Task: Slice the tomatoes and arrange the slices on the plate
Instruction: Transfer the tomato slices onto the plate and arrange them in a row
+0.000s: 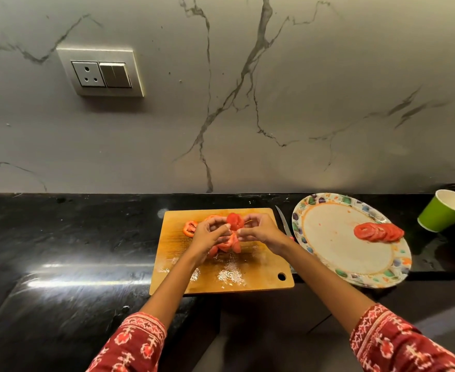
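A wooden cutting board (258, 269) lies on the black counter. On it are several red tomato slices (227, 244), with one loose slice (189, 228) at the board's left. My left hand (209, 233) and my right hand (258, 230) meet over the slices, fingers curled around them. One slice (235, 220) stands up between the fingertips. To the right, a patterned plate (328, 237) carries an overlapping row of tomato slices (378, 232). A knife (284, 224) lies between board and plate, partly hidden by my right wrist.
A green paper cup (445, 210) stands tilted at the far right, beside the plate. The plate overhangs the counter's front edge. A wall socket (101, 72) sits high on the marble backsplash. Bare black counter (73, 237) stretches left of the board.
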The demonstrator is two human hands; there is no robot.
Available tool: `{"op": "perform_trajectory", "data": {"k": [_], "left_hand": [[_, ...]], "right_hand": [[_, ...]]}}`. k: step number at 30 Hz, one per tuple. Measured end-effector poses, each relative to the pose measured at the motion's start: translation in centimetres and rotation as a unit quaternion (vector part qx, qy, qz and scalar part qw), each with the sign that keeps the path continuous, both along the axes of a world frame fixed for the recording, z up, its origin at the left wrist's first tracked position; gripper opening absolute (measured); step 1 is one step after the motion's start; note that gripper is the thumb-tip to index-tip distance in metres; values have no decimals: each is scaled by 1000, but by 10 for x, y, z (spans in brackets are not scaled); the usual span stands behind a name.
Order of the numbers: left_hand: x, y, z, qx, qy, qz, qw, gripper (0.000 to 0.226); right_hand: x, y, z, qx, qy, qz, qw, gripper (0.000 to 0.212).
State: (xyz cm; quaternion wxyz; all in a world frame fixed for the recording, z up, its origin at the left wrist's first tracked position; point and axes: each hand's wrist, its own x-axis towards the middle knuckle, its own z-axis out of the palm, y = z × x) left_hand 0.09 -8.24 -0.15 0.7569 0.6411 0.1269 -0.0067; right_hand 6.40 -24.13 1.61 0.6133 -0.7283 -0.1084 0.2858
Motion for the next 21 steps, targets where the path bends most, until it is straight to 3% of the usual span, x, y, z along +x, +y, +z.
{"op": "perform_trajectory", "data": {"k": [8,13,21], "left_hand": [[-4,5,6,52,-34,-11,998,13],[-2,2,4,38,-22,-3,999,11],[6,-3,-2,51,1,27,998,11]], "right_hand": [[4,-3,5,7,-18,25,999,12],[5,-2,2,56,18,-26,998,21],[11,-24,-4,121,34,-127,984,13]]}}
